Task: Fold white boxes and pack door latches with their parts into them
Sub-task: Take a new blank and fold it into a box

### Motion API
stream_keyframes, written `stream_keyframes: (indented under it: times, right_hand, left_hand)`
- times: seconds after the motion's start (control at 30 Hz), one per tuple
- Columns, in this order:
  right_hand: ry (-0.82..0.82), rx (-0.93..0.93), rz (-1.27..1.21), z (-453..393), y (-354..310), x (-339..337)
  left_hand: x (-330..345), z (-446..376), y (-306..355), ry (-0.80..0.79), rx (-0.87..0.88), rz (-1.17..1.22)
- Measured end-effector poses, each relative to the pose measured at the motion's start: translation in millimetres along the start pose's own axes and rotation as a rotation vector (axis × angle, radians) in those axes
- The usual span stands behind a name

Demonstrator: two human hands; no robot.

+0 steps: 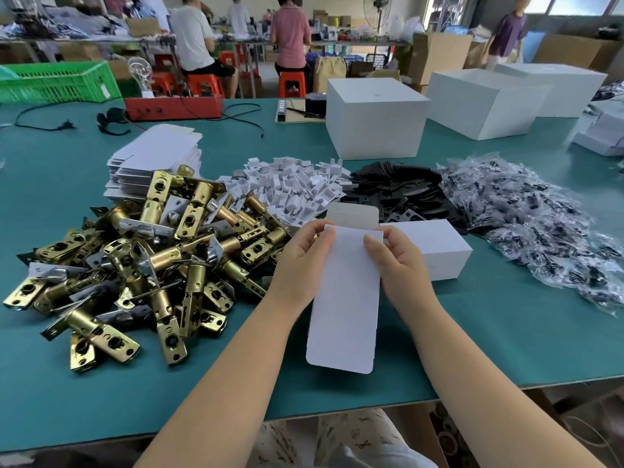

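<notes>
Both hands, left hand (pixel 302 261) and right hand (pixel 396 261), pinch a flat white box blank (pixel 344 298) at its far end above the bench (pixel 506 332), folding just begun; next, fingers must square it open.

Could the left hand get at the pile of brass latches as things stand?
Probably yes, once freed: the left hand is pinching the flat white box along with the right hand. The latch pile lies uncovered on the table just left of it.
</notes>
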State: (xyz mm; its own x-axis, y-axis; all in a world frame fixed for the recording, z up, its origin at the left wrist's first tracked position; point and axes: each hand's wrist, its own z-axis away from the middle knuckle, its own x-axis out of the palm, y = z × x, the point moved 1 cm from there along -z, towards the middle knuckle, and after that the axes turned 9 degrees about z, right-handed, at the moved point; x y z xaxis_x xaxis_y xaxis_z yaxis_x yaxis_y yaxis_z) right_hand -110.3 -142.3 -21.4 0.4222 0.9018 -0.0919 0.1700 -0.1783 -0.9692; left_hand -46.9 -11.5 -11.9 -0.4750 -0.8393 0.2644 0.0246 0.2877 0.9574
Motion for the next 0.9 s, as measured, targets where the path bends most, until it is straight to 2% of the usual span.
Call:
stream_keyframes:
  times: [0.2, 0.33, 0.53, 0.67, 0.9]
  right_hand:
    - [0.062, -0.055, 0.066, 1.2, -1.2, -0.1]
    - [0.075, -0.08, 0.018, 3.3, -2.2, -0.2]
    - [0.107, -0.084, 0.177, 2.4, -3.9, 0.4]
    - [0.111, -0.113, 0.165, 1.6, -4.0, -0.3]
    - [0.054, -0.044, 0.022, 0.8, -2.2, -3.5]
  left_hand:
    - [-1.2, 1.4, 0.4, -0.011, 0.015, -0.007]
    - [-1.5, 1.4, 1.7, -0.023, 0.017, 0.0]
    - [-1.7, 1.4, 1.0, -0.022, 0.027, -0.031]
    - [-1.5, 0.8, 2.1, -0.009, 0.0, -0.038]
    - [-2.2, 1.8, 2.7, -0.013, -0.073, -0.023]
